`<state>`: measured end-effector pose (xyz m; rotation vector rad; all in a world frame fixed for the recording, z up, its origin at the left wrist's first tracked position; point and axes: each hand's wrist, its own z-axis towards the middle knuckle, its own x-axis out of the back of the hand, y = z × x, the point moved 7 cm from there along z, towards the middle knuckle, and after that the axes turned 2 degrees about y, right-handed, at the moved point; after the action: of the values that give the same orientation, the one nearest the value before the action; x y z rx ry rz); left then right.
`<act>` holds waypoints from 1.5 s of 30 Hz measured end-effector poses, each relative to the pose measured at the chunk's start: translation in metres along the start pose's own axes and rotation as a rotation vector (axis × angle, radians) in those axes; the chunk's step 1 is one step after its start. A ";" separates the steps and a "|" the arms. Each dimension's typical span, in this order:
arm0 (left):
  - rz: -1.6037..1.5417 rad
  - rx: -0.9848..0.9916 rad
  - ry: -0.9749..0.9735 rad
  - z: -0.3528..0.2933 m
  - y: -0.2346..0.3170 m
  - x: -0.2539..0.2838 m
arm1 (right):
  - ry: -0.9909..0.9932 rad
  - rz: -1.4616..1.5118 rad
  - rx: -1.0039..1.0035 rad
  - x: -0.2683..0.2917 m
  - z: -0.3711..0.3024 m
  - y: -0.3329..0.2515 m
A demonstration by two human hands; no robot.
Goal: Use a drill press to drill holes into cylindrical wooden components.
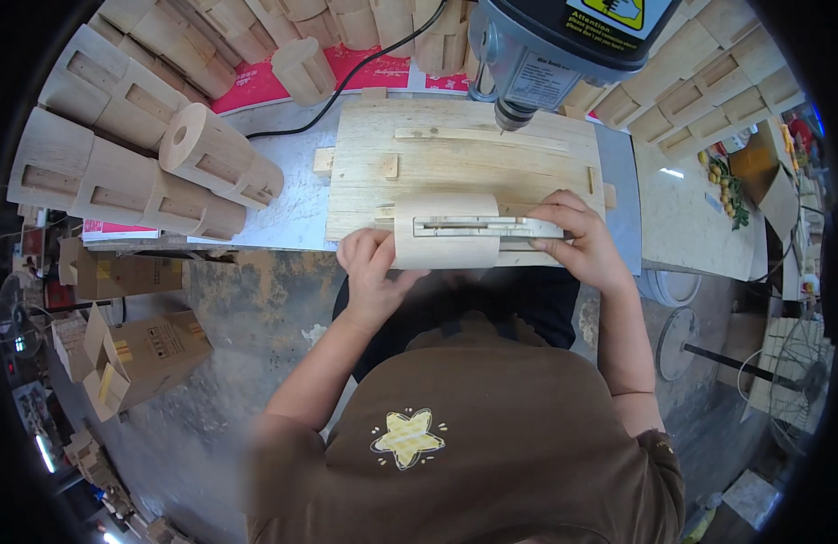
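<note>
A pale wooden cylinder (444,255) lies on its side at the near edge of a wooden board (363,172). My left hand (373,276) grips its left end, thumb underneath and fingers bent round the rim. Along the cylinder's upper side sits a long whitish slotted strip (478,228), which reaches past the cylinder to the right. Its right end is pinched between the thumb and fingers of my right hand (577,238). Whether the strip is sunk into the cylinder's recess or only rests over it, I cannot tell.
A drill press head (541,68) with its chuck (514,115) overhangs the board's far side. Thin wooden battens (482,138) lie on the board. Wooden cylinders with recesses (221,154) are stacked left, behind and right. A black cable (346,83) crosses behind. Cardboard boxes (151,349) stand on the floor.
</note>
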<state>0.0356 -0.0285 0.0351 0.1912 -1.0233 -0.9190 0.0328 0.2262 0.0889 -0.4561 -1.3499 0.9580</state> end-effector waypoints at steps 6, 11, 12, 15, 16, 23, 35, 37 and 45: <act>-0.042 -0.097 -0.038 -0.008 -0.008 0.003 | -0.368 0.623 -0.137 -0.006 0.010 0.026; -0.055 -0.106 -0.114 -0.008 -0.002 0.005 | -0.444 0.061 -0.264 -0.028 0.039 0.042; -0.079 -0.109 -0.130 -0.007 0.000 0.004 | -0.441 0.061 -0.265 -0.035 0.042 0.046; -0.110 -0.105 -0.155 -0.007 0.002 0.005 | -0.436 -0.274 0.091 -0.053 0.061 0.041; -0.118 -0.097 -0.162 -0.007 0.002 0.005 | -0.521 -0.324 0.022 -0.061 0.064 0.046; -0.126 -0.134 -0.167 -0.010 0.004 0.003 | -0.803 -0.604 -0.131 -0.089 0.096 0.022; -0.073 -0.149 -0.122 -0.012 0.009 0.005 | -0.498 -0.750 -0.319 -0.040 0.055 0.063; -0.042 -0.165 -0.132 -0.010 0.010 0.006 | -0.462 -0.882 -0.512 -0.008 0.034 0.077; 0.002 -0.105 -0.112 0.019 0.018 -0.021 | -0.048 0.101 -0.390 0.042 -0.050 0.072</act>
<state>0.0262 0.0036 0.0414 0.0518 -1.0750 -0.9876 0.0545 0.3117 0.0490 -0.8071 -1.5753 0.7903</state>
